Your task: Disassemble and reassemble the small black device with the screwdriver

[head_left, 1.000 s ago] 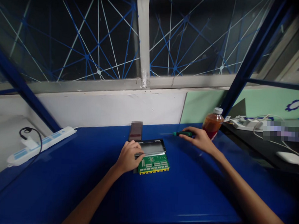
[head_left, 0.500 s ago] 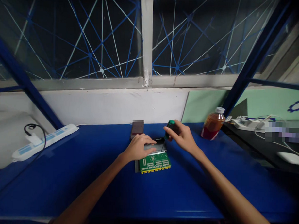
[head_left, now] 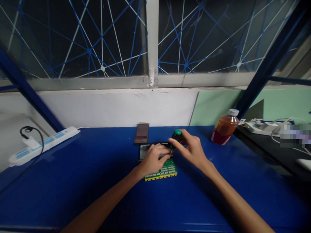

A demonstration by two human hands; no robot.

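Observation:
A green circuit board point(head_left: 165, 172) with a yellow front edge lies in a dark open case point(head_left: 143, 149) on the blue table point(head_left: 66, 181). My left hand point(head_left: 154, 159) rests on the board and case, fingers curled and pinching near the screwdriver's tip; what they hold is too small to make out. My right hand point(head_left: 191, 149) grips a green-handled screwdriver point(head_left: 176, 135), held upright with its thin shaft pointing down at the board's far right part. The two hands almost touch.
A dark phone point(head_left: 141, 133) lies just behind the case. An orange drink bottle point(head_left: 224, 127) stands at the right rear. A white power strip point(head_left: 46, 144) with a black cable lies at the left. A second strip and cables point(head_left: 266, 127) sit on the dark bench at right.
My right hand picked up the screwdriver from the table near the bottle, brought it left and stood it upright over the board. My left hand shifted right to meet its tip.

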